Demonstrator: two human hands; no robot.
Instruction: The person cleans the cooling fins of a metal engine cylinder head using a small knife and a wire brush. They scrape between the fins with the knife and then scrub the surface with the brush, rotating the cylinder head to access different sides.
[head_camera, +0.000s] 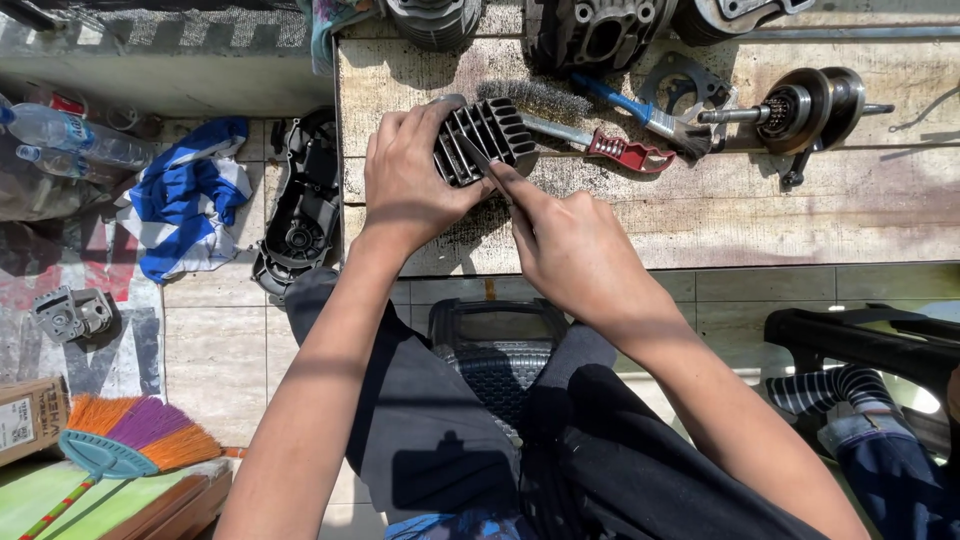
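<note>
**Two hands working on a finned engine part at a sunlit wooden worktop**

A dark, finned metal engine part (485, 138) is sitting near the front edge of a worn, pale wooden worktop (800, 210), slightly left of centre. The left hand (405, 180) is wrapping around the part's left side, fingers curled over the top and gripping it firmly. The right hand (570, 245) is closing around a thin blade-like tool (472, 150), index finger stretching along it, and the tip is pressing against the fins.

Just behind the part a wire brush (535, 97) is lying flat. Beside it, a tool with a red handle (610, 145) is resting at a slant, and a blue-handled brush (645, 115) is crossing behind that. Further right a crankshaft (810, 105) is lying on its side. Larger engine casings (590, 30) are lining the back edge.

The worktop is catching strong sunlight and throwing hard shadows. Below it, beige floor tiles (210, 340) are showing. On the floor to the left, a black engine cover (300, 210) is leaning by the worktop, a blue and white cloth (185, 205) is lying crumpled, and clear plastic bottles (75, 140) are lying further left. A broom with orange and purple bristles (135, 435) is lying at the lower left. At the right edge, another person's leg in a striped sock (835, 385) is showing.
</note>
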